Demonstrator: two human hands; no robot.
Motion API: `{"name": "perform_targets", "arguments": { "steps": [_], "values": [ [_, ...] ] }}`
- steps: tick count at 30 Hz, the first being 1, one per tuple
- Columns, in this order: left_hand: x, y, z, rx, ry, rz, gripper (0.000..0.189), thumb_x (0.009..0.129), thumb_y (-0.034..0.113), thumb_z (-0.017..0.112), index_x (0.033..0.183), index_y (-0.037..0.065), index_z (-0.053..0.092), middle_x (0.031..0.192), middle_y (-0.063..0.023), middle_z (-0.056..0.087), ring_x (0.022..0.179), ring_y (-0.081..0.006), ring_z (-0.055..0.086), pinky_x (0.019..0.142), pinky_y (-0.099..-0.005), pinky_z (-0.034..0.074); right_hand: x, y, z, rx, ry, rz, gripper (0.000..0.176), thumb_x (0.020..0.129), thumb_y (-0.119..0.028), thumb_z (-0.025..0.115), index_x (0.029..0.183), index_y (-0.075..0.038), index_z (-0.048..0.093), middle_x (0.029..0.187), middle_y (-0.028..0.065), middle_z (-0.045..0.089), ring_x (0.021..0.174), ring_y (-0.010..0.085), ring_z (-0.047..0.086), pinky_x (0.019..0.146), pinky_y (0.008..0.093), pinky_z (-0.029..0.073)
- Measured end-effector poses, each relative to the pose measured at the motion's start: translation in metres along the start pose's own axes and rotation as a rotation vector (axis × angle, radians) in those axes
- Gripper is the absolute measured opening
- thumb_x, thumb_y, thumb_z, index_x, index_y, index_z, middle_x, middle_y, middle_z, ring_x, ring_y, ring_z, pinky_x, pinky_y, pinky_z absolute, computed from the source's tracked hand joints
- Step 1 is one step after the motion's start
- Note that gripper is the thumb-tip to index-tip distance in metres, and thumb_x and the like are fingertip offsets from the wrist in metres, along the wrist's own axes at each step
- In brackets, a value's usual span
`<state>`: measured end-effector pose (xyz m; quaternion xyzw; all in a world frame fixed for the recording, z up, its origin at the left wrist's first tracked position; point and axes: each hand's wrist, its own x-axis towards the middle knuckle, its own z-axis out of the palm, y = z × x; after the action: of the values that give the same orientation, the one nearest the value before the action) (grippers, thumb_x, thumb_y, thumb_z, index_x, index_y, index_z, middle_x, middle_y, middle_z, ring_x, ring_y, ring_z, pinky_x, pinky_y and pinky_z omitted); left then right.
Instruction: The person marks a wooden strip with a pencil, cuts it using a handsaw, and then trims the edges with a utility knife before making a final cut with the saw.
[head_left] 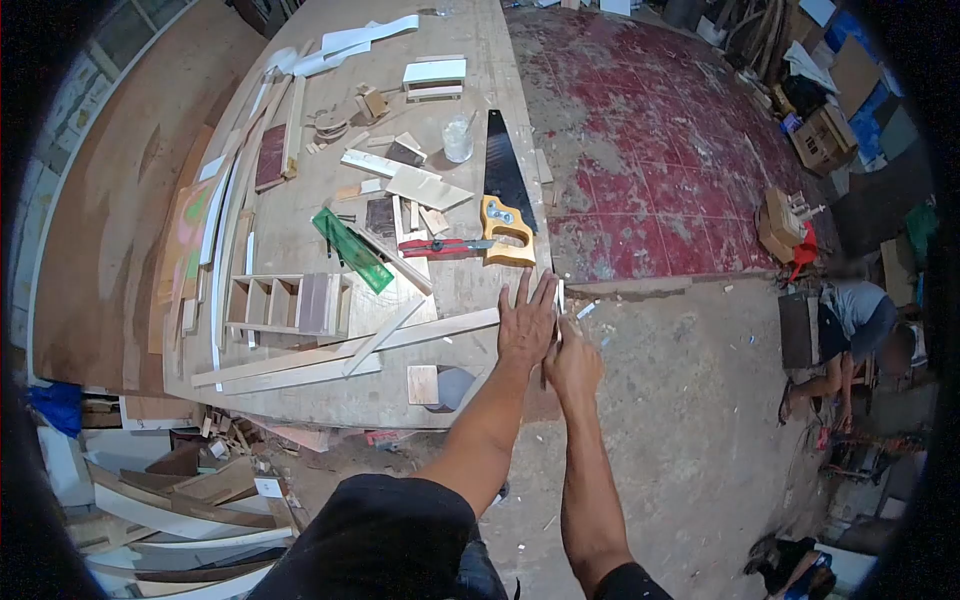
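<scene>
My left hand [527, 325] lies flat with its fingers spread at the table's right edge, pressing on the right end of a long pale wooden strip [440, 327]. Beside it, my right hand [573, 362] is closed round a narrow tool or piece held upright against the strip's end; most of it is hidden by the fingers. Just above the hands lies a handsaw [508, 190] with a yellow handle. A red cutter [440, 247] rests by the saw handle. Left of that sits a green transparent box [352, 250].
A small wooden rack [285, 304], wood offcuts [410, 180], a plastic cup [458, 140] and a small white-topped piece [435, 78] are on the table [400, 400]. Another person [860, 320] bends down at the far right, near cardboard boxes [780, 228].
</scene>
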<state>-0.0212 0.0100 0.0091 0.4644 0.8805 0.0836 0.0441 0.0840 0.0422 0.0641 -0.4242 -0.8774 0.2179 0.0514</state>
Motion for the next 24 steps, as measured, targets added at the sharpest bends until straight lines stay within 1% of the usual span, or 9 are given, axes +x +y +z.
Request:
{"name": "perform_targets", "arguments": {
  "steps": [3, 5, 7, 11, 13, 14, 17, 22, 24],
  "values": [
    [0.005, 0.001, -0.002, -0.048, -0.082, -0.030, 0.066, 0.101, 0.031, 0.045, 0.163, 0.017, 0.027, 0.171, 0.0031, 0.021, 0.159, -0.0256, 0.013, 0.123, -0.0581, 0.015, -0.070, -0.002, -0.020, -0.016, -0.051, 0.148, 0.054, 0.086, -0.015, 0.062, 0.139, -0.017, 0.064, 0.080, 0.0252, 0.070, 0.073, 0.0432, 0.070, 0.068, 0.0527, 0.055],
    [0.002, 0.000, 0.011, -0.035, -0.020, -0.027, 0.066, 0.101, 0.030, 0.044, 0.163, 0.017, 0.026, 0.171, 0.0029, 0.022, 0.159, -0.0254, 0.013, 0.123, -0.0590, 0.013, -0.093, 0.009, -0.024, 0.023, -0.083, 0.131, 0.049, 0.092, -0.028, 0.064, 0.138, -0.013, 0.063, 0.073, 0.0230, 0.069, 0.067, 0.0412, 0.069, 0.061, 0.0512, 0.053],
    [0.000, -0.002, 0.021, -0.012, 0.091, 0.000, 0.066, 0.101, 0.029, 0.044, 0.163, 0.018, 0.025, 0.171, 0.0031, 0.023, 0.158, -0.0250, 0.014, 0.122, -0.0586, 0.014, -0.050, 0.013, -0.004, 0.041, -0.034, 0.062, 0.051, 0.090, -0.028, 0.064, 0.138, -0.013, 0.063, 0.072, 0.0213, 0.069, 0.064, 0.0395, 0.069, 0.060, 0.0501, 0.054],
    [0.005, 0.001, -0.002, -0.036, -0.057, -0.018, 0.066, 0.101, 0.028, 0.045, 0.163, 0.019, 0.025, 0.171, 0.0039, 0.023, 0.158, -0.0251, 0.014, 0.121, -0.0584, 0.016, 0.003, 0.009, 0.006, -0.025, 0.033, 0.005, 0.056, 0.084, -0.014, 0.063, 0.140, -0.018, 0.063, 0.081, 0.0206, 0.072, 0.070, 0.0443, 0.069, 0.069, 0.0534, 0.056],
    [0.004, 0.001, 0.003, 0.007, -0.019, -0.020, 0.066, 0.101, 0.028, 0.045, 0.163, 0.019, 0.025, 0.170, 0.0044, 0.023, 0.158, -0.0254, 0.014, 0.120, -0.0586, 0.016, -0.056, 0.008, -0.014, 0.029, -0.019, 0.066, 0.055, 0.084, -0.016, 0.063, 0.139, -0.017, 0.063, 0.082, 0.0212, 0.073, 0.070, 0.0441, 0.069, 0.069, 0.0538, 0.056],
    [0.003, 0.001, 0.003, -0.068, 0.050, -0.005, 0.064, 0.099, 0.024, 0.048, 0.160, 0.014, 0.031, 0.168, 0.0014, 0.031, 0.156, -0.0270, 0.022, 0.122, -0.0594, 0.017, -0.078, 0.007, -0.026, 0.077, -0.065, 0.113, 0.055, 0.084, -0.017, 0.063, 0.139, -0.016, 0.064, 0.083, 0.0217, 0.073, 0.071, 0.0439, 0.069, 0.070, 0.0541, 0.056],
    [0.003, 0.002, 0.007, -0.086, 0.101, -0.019, 0.065, 0.099, 0.023, 0.049, 0.160, 0.015, 0.031, 0.167, 0.0009, 0.032, 0.156, -0.0271, 0.023, 0.122, -0.0591, 0.017, -0.090, 0.002, -0.040, -0.062, -0.063, 0.133, 0.046, 0.091, -0.023, 0.062, 0.135, -0.012, 0.065, 0.073, 0.0231, 0.070, 0.065, 0.0406, 0.070, 0.061, 0.0530, 0.055],
    [0.016, 0.006, 0.010, -0.043, 0.047, -0.106, 0.063, 0.100, 0.024, 0.049, 0.161, 0.017, 0.032, 0.168, 0.0012, 0.030, 0.156, -0.0265, 0.022, 0.122, -0.0584, 0.016, -0.053, 0.028, -0.054, -0.204, -0.060, 0.198, 0.048, 0.084, -0.012, 0.062, 0.131, -0.014, 0.070, 0.082, 0.0232, 0.072, 0.072, 0.0413, 0.071, 0.069, 0.0537, 0.056],
    [0.015, 0.005, 0.011, -0.067, 0.032, -0.107, 0.064, 0.100, 0.024, 0.049, 0.161, 0.017, 0.031, 0.169, 0.0013, 0.030, 0.157, -0.0264, 0.021, 0.122, -0.0583, 0.016, -0.081, 0.033, -0.060, 0.007, -0.040, 0.038, 0.045, 0.086, -0.014, 0.064, 0.131, -0.015, 0.069, 0.081, 0.0222, 0.072, 0.073, 0.0403, 0.070, 0.068, 0.0520, 0.055]
  ]
}}
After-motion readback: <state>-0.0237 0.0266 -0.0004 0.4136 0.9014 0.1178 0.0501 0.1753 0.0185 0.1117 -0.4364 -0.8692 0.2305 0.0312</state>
